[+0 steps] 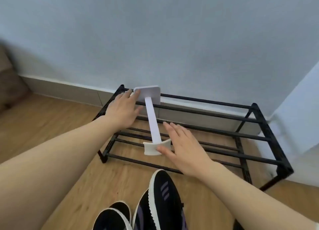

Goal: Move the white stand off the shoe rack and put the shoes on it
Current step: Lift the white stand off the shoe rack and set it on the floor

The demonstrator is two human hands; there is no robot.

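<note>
Reaching with fingers spread, left hand (121, 111) and right hand (185, 150) flank the ungrasped white stand (152, 121) lying on the shoe rack (215, 136); sneakers (148, 205) wait on the floor.

Pale blue-grey wall (155, 31) filling the whole upper view, matte, evenly lit in soft daylight with no hard shadows. Along its foot, a grey-beige skirting board (69, 90) topped by a thin white edge, running from left toward the right. Below that, warm wood-look plank flooring (43, 122), grain lines running roughly left to right, a few small dark specks on it near the bottom. Far left, blurred, the corner of a brown upholstered seat (8, 84); kind of furniture impossible to tell. On the right, a lighter white wall face (300, 112) jutting forward to form a corner, brighter than the main wall.
</note>
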